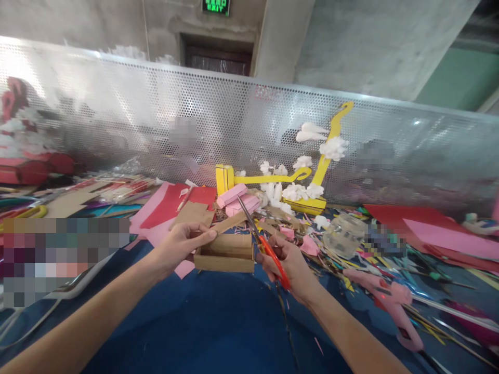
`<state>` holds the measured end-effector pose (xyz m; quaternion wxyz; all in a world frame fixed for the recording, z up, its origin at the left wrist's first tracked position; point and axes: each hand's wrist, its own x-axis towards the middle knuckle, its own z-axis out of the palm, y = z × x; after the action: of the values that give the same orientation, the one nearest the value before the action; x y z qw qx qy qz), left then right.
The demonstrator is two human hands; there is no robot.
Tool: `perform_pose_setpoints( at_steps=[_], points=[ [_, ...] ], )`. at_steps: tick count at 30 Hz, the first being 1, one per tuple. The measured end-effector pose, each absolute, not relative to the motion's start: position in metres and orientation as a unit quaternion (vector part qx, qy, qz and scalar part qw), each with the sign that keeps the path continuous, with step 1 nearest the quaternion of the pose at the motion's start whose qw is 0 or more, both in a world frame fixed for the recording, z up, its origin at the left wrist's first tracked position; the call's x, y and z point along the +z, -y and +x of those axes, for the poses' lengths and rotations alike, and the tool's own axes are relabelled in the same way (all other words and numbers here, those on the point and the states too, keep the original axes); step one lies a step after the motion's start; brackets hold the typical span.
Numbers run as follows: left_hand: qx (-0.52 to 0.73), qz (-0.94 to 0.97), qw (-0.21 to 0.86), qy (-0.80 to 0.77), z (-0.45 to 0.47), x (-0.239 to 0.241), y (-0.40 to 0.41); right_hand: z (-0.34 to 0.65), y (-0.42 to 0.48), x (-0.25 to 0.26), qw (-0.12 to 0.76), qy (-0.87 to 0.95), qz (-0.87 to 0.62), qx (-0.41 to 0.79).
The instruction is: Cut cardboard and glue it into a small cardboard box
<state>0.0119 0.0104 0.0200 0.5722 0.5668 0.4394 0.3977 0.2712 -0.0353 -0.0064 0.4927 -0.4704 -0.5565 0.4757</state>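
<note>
Between finger and thumb, my left hand [187,244] pinches a strip of brown cardboard [233,222] that slants up to the right. My right hand [290,267] is closed on the red handles of a pair of scissors [255,228], whose blades point up and left at the strip's right end. Whether the blades touch the strip, I cannot tell. Just below the strip, a small open cardboard box [224,264] rests on the blue table between my hands. Its top is open and its inside shows.
Pink folded paper pieces [237,200] and yellow card shapes with white flowers [302,205] stand behind the box. A pink glue gun [385,293] lies at right, its cord trailing off. Red and pink sheets [175,205], scraps and sticks clutter the back. A perforated metal panel [234,119] rises behind.
</note>
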Motion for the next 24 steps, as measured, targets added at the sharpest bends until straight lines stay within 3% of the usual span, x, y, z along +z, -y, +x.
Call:
perform_pose_setpoints(
  at_steps=[3, 6, 11, 14, 20, 24],
  points=[
    [0.403, 0.567, 0.569, -0.439, 0.011, 0.018, -0.013, 0.277, 0.027, -0.012, 0.499, 0.574, -0.492, 0.425],
    [0.423, 0.554, 0.563, -0.444, 0.010, 0.018, -0.014, 0.289, 0.019, -0.015, 0.482, 0.624, -0.538, 0.298],
    [0.444, 0.552, 0.544, -0.449, 0.008, 0.019, -0.016, 0.302, 0.020, -0.011, 0.317, 0.729, -0.578, 0.181],
    [0.432, 0.589, 0.514, -0.450, 0.008, 0.016, -0.018, 0.300, 0.024, -0.005, 0.275, 0.760, -0.570, 0.146],
    [0.383, 0.646, 0.513, -0.416, 0.015, 0.004, -0.015, 0.287, 0.030, 0.001, 0.461, 0.680, -0.497, 0.278],
    [0.371, 0.676, 0.511, -0.379, 0.024, -0.001, -0.009, 0.274, 0.034, -0.004, 0.496, 0.673, -0.450, 0.314]
  ],
)
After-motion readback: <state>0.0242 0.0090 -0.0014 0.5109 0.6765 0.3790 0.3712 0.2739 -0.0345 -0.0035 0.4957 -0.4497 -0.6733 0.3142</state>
